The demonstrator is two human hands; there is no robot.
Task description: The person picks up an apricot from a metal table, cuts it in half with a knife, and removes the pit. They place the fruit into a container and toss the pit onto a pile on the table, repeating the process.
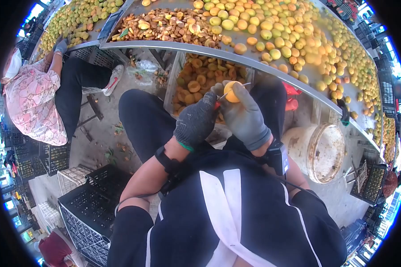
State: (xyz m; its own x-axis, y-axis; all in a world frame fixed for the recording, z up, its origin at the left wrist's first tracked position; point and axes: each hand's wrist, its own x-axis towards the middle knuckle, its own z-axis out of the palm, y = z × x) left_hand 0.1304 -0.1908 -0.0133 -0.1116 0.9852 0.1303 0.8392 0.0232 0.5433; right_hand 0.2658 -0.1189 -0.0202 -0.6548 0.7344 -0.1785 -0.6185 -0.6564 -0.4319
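Note:
My left hand (196, 119), in a dark grey glove, is closed on a small tool whose red part shows by the fingers. My right hand (245, 118), in a lighter grey glove, grips an orange-yellow apricot (233, 91). The tool's thin metal blade lies against the apricot, and a tip shows at its right side. Both hands are close together above a crate of cut apricot halves (168, 95) between my knees.
Ahead, a metal-edged table (258, 66) bears whole apricots and a pile of brown pits (165, 29). A dirty white bucket (327, 153) stands right. Black crates (91, 200) stand lower left. A seated co-worker (35, 100) in a pink patterned top reaches to fruit at left.

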